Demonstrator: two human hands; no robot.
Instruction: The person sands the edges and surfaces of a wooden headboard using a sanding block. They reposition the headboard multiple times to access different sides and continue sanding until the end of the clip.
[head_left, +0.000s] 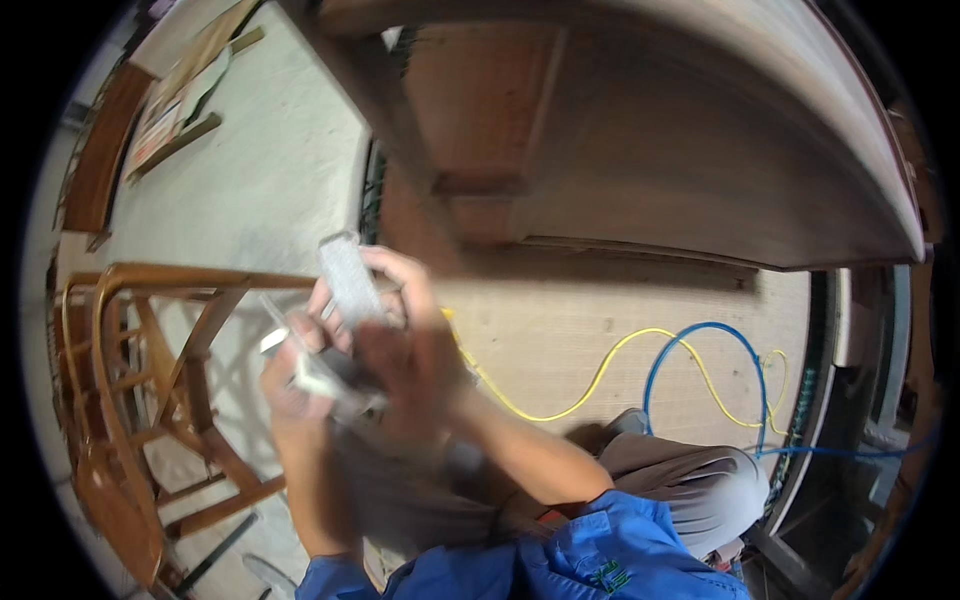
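My right hand has its fingers round a grey oblong block, possibly a sanding block, held up on end. Close beside it on the left, my left hand grips a thin pale strip; motion blur hides exactly what it is. The fingers of both hands almost meet around the block's lower end. Both hands are above my lap, near the front edge of a large brown wooden furniture piece.
A varnished wooden chair stands at the left. Yellow hose and blue hose curl over the light board floor at the right. Wooden boards lie at the upper left. My bent knee extends to the right.
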